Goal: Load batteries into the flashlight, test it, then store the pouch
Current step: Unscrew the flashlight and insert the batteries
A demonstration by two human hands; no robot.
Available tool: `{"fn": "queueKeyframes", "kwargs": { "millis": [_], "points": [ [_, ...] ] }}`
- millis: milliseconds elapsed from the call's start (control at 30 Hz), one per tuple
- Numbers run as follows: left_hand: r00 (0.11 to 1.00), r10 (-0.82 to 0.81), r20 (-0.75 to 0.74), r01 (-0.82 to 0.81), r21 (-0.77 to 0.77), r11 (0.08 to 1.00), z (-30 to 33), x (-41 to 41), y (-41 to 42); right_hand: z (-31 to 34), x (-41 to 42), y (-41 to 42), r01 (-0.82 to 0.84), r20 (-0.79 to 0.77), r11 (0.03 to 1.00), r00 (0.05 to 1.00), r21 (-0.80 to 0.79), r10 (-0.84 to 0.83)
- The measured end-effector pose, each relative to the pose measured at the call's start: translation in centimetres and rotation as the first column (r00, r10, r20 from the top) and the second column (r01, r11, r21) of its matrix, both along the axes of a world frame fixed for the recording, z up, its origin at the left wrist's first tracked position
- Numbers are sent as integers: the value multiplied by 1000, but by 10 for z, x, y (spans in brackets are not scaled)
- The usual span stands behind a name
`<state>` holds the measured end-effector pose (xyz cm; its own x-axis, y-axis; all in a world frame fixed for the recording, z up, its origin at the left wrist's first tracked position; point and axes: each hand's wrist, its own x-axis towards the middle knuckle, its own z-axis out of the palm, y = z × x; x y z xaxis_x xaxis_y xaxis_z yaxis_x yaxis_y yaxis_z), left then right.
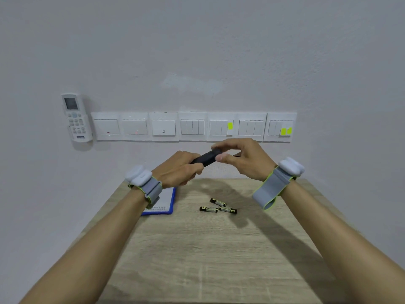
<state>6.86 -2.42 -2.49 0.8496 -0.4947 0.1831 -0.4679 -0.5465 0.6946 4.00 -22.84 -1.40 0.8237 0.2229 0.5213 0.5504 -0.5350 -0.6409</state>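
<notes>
The left hand [178, 166] wraps the flashlight [206, 157] body, its long axis running toward two o'clock; the right hand [243, 159] pinches the far end; three batteries [218, 206] lie loose on the surface [208, 249] at six o'clock, nearer the right hand.

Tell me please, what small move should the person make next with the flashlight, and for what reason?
Probably the right hand should twist the end of the black flashlight open while the left hand holds the body. Both hands grip it above the table, and three batteries lie loose there, not yet loaded. Whether the cap is already loosened cannot be seen.
</notes>
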Motion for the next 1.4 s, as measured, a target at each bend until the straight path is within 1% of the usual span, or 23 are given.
{"fn": "queueKeyframes", "kwargs": {
  "millis": [67, 133, 233, 333, 433, 500, 533, 567, 600, 633, 667, 700, 733, 767, 833, 933, 1033, 1100, 1133, 1200, 1267, 1333, 1400],
  "points": [
    [998, 4, -55, -6, -41, 999, -2, 0, 3, -1, 1, -3, -18, 28, 998, 999, 65, 17],
    [998, 13, -68, -17, -57, 998, -4, 0, 6, -7, 7, -10, 34, 23, 999, 999, 36, -35],
    [998, 10, -59, -14, -70, 997, -6, -2, 7, -26, 25, -22, 217, -62, 938, 968, -271, -242],
    [999, 10, -47, -13, -76, 997, -5, -5, 6, -46, 33, -28, 213, -141, 804, 929, -555, -343],
    [999, -9, -53, 4, -92, 996, -5, -7, 7, -59, 33, -27, 166, -190, 699, 896, -696, -402],
    [998, -22, -64, 14, -128, 992, -5, -8, 7, -63, 35, -26, 213, -128, 672, 899, -709, -419],
    [998, -17, -56, 9, -140, 990, -5, -7, 7, -62, 34, -23, 251, -78, 707, 914, -661, -398],
    [1000, -2, -26, -1, -137, 991, -4, -5, 7, -60, 32, -20, 280, -52, 782, 928, -557, -369],
    [999, 16, 37, -12, -110, 994, -2, -3, 8, -57, 29, -16, 280, -77, 889, 941, -362, -328],
    [991, 30, 131, -24, -50, 998, 1, 1, 9, -50, 25, -9, 243, -208, 968, 945, -68, -252],
    [970, 29, 240, -40, 40, 998, 5, 4, 9, -43, 18, 1, 179, -378, 947, 923, 268, -67],
    [935, 15, 354, -74, 154, 985, 10, 8, 10, -39, 12, 9, 140, -478, 831, 863, 538, 165],
    [883, -12, 469, -136, 282, 950, 15, 11, 10, -36, 8, 16, 137, -494, 694, 797, 707, 347],
    [815, -54, 577, -218, 392, 894, 22, 14, 9, -33, 4, 20, 147, -480, 594, 751, 791, 453],
    [677, -151, 720, -366, 509, 779, 33, 18, 5, -33, 1, 24, 155, -436, 478, 703, 865, 562],
    [577, -211, 789, -446, 521, 728, 44, 21, 0, -35, 1, 24, 206, -421, 394, 677, 896, 604],
    [570, -202, 796, -469, 517, 716, 46, 24, 2, -37, 4, 21, 252, -417, 348, 703, 903, 575],
    [623, -99, 776, -437, 450, 779, 40, 27, 5, -37, 6, 16, 261, -404, 321, 732, 910, 549],
    [678, 11, 735, -400, 357, 844, 35, 29, 7, -36, 6, 14, 267, -405, 320, 746, 909, 529],
    [816, 227, 532, -338, 120, 934, 19, 31, 8, -35, 5, 10, 279, -434, 365, 770, 888, 467],
    [901, 318, 295, -316, -57, 947, -2, 33, 6, -34, 4, 8, 292, -457, 411, 798, 863, 392],
    [933, 347, 90, -322, -218, 921, -20, 32, 2, -35, 4, 8, 291, -445, 407, 820, 866, 360],
    [924, 383, 8, -367, -269, 890, -33, 34, 0, -36, 3, 9, 294, -437, 385, 821, 875, 366]
  ]
}}
